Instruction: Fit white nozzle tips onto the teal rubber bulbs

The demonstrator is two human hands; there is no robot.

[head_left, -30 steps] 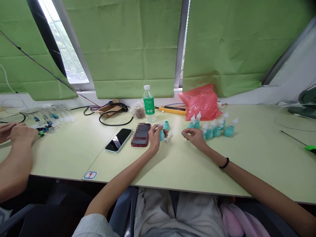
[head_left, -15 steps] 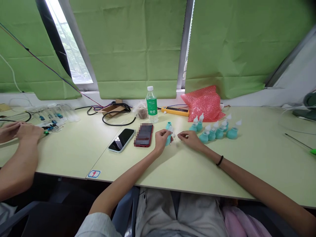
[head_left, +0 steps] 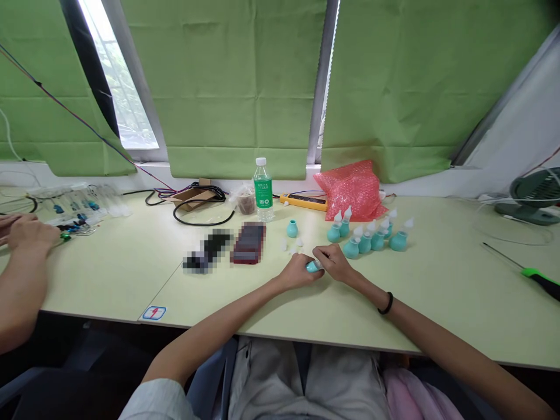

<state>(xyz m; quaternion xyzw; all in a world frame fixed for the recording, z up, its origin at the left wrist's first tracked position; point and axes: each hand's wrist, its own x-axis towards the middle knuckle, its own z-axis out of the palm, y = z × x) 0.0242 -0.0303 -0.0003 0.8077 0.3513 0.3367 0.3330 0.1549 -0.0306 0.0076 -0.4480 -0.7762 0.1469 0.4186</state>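
the blue bulb [head_left: 311, 267] sat inside the curled left hand [head_left: 297, 272]; beside it, the right hand [head_left: 334, 262] pinched its white tip [head_left: 318, 264].

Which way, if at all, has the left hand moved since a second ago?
Yes: judged against the water bottle, the left hand now sits farther right and lower in the view.
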